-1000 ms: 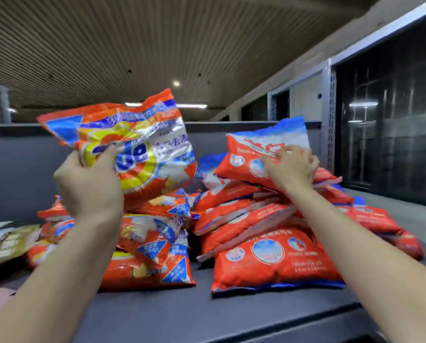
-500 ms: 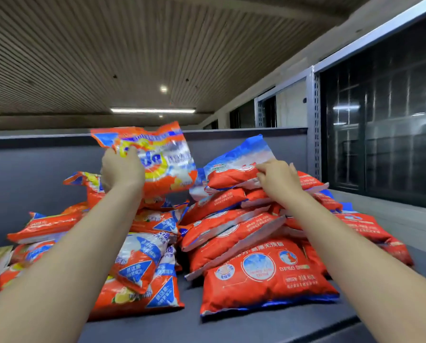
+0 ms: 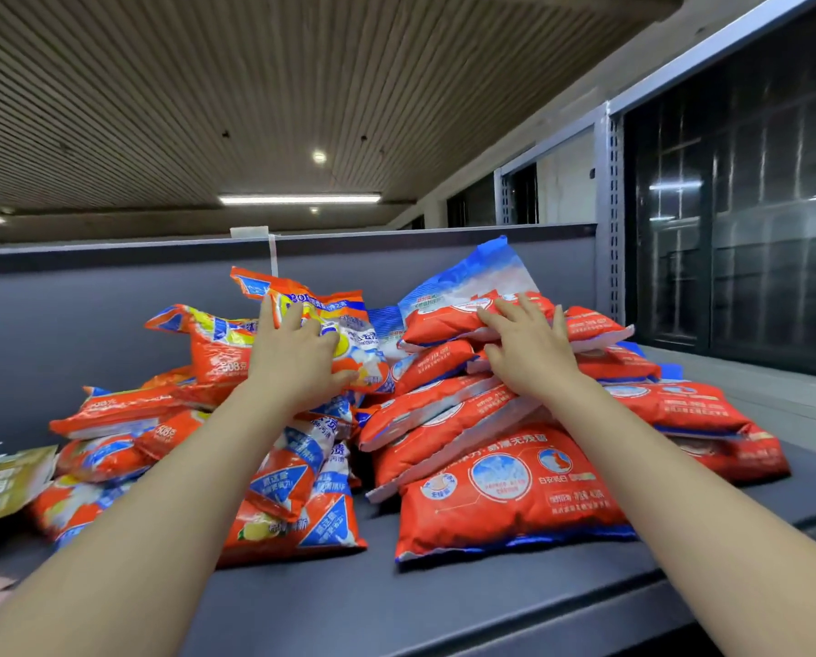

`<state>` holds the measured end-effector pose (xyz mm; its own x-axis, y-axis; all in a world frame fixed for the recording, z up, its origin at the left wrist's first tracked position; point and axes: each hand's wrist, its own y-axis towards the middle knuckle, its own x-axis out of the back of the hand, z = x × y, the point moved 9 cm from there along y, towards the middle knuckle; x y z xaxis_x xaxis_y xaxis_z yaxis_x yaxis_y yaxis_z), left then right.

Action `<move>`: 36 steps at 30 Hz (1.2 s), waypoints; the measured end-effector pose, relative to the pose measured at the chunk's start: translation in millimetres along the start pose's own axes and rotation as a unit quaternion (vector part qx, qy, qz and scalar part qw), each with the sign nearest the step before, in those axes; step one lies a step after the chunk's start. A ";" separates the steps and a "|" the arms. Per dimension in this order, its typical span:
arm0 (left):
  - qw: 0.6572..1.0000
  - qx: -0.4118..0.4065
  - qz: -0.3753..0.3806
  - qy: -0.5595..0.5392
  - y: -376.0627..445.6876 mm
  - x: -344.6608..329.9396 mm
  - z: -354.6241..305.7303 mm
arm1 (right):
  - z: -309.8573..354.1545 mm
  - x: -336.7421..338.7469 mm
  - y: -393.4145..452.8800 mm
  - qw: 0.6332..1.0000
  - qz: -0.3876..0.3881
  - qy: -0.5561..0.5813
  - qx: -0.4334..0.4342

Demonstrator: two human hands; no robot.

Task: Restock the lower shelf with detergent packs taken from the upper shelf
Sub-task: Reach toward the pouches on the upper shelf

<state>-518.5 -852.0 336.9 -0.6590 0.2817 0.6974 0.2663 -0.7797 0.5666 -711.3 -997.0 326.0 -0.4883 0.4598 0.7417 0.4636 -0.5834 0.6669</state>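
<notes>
On the grey upper shelf (image 3: 373,604) lie two heaps of detergent packs. The left heap (image 3: 297,490) is orange with yellow and blue print, the right heap (image 3: 505,495) red with blue edges. My left hand (image 3: 292,367) lies with spread fingers on the top orange pack (image 3: 354,324), which leans on the left heap. My right hand (image 3: 534,353) rests flat on the top red-and-blue pack (image 3: 463,296) of the right heap. The lower shelf is out of view.
A grey back panel (image 3: 88,315) closes the shelf behind the heaps. A perforated metal upright (image 3: 610,220) stands at the right end, with dark glass beyond it. Olive-gold packs (image 3: 3,481) lie at the far left. Bare shelf runs along the front edge.
My left hand has lowered the orange pack from the air onto the left heap and its fingers have spread over it. My right hand has stayed on the top red pack.
</notes>
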 end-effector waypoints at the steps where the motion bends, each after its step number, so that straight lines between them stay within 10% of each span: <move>1: 1.000 -0.008 0.004 -0.020 -3.3 0.1 -0.6 | 1.4 0.7 -2.4 1.000 0.005 0.004 0.002; 36: 0.853 0.251 -0.115 -0.442 -332.5 51.0 84.0 | 150.7 54.8 -250.3 0.881 0.044 0.461 0.100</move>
<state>-581.5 -531.4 220.9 -0.0058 0.8802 0.4745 0.6156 -0.3708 0.6953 -742.7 -724.9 210.6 -0.7940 -0.3743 0.4790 0.6056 -0.4181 0.6771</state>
